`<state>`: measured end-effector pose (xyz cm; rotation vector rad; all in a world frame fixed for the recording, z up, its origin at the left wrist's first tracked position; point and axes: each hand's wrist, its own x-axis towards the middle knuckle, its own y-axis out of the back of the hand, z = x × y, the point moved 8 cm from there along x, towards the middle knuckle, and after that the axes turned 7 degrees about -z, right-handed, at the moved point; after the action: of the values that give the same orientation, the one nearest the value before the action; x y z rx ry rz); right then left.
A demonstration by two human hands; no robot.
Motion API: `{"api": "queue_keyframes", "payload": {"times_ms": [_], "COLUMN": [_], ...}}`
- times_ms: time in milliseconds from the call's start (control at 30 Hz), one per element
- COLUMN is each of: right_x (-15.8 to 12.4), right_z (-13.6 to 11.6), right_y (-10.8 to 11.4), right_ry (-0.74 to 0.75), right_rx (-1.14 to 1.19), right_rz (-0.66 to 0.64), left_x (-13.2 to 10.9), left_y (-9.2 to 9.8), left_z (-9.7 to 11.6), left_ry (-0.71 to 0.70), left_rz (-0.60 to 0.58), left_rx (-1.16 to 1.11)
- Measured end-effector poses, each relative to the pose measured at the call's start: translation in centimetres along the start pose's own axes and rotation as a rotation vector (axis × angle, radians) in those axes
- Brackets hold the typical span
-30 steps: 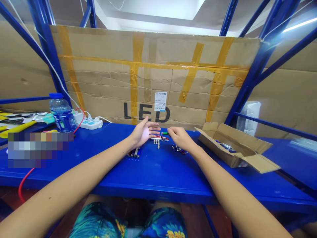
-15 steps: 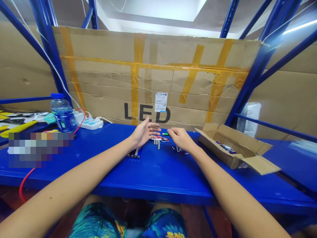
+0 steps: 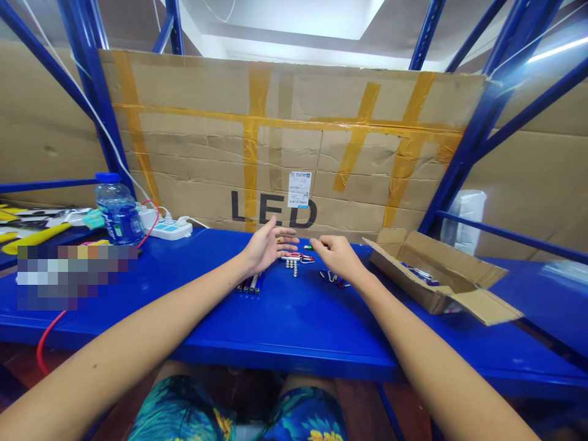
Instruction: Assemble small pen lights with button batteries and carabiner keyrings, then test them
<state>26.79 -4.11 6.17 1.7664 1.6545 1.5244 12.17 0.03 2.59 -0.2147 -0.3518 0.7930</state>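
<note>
My left hand (image 3: 271, 246) is spread with its palm turned to the right, holding nothing. In my right hand (image 3: 337, 254) is a small green tube (image 3: 309, 247), its end poking out beyond the fingers. Between the hands lie a red and silver piece with a clip (image 3: 303, 258) and several small silver cells (image 3: 292, 266) in short rows. Several dark, silver and blue tubes (image 3: 250, 284) lie side by side below my left hand. Carabiner clips (image 3: 333, 278) in blue, silver and red rest under my right hand.
An open cardboard box (image 3: 413, 288) with items inside sits at the right. At the left are a blue-capped bottle (image 3: 118, 211), a white power strip (image 3: 172, 229) and a red cable (image 3: 43, 343). A large cardboard sheet (image 3: 206, 153) stands behind the blue table (image 3: 294, 331).
My right hand has shifted slightly, and less of the green tube shows past its fingers. My left hand has stayed in place.
</note>
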Motion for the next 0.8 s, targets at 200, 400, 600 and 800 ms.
{"api": "queue_keyframes", "payload": {"times_ms": [200,400,600,800], "right_x": [-0.07,-0.10,-0.10,-0.12], "right_z": [-0.07,-0.13,-0.19,-0.35], "right_y": [0.06,0.46,0.27,0.64], "right_ry": [0.010,0.001,0.008,0.018], "right_rx": [-0.003,0.007,-0.027,0.002], "right_rz": [0.001,0.042,0.027,0.063], "left_x": [-0.11,-0.09,-0.15,-0.05], "left_y": [-0.06,-0.13,-0.22,-0.19], "left_z": [0.08,0.00,-0.03,-0.10], "left_ry": [0.013,0.013,0.019,0.027], "left_rz": [0.006,0.001,-0.004,-0.009], "left_rx": [-0.007,-0.022,-0.036,-0.048]}}
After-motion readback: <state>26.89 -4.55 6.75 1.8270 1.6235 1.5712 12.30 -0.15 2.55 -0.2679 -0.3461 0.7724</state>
